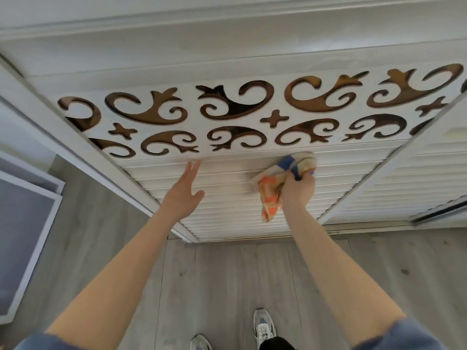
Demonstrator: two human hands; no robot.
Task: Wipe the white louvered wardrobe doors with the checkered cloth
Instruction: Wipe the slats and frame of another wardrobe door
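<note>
The cloth, bunched in the right hand's curled fingers, presses the white slatted door below its scrollwork band, while the left hand, fingers straight, touches the slats above a grey wood floor.

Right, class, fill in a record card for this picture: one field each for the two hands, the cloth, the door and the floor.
wardrobe door: white louvers below a scroll-cut panel
checkered cloth: orange, blue and cream, bunched against the louvers
right hand: grips the checkered cloth
left hand: fingers straight, tips at the upper louvers
floor: grey wood planks
</note>
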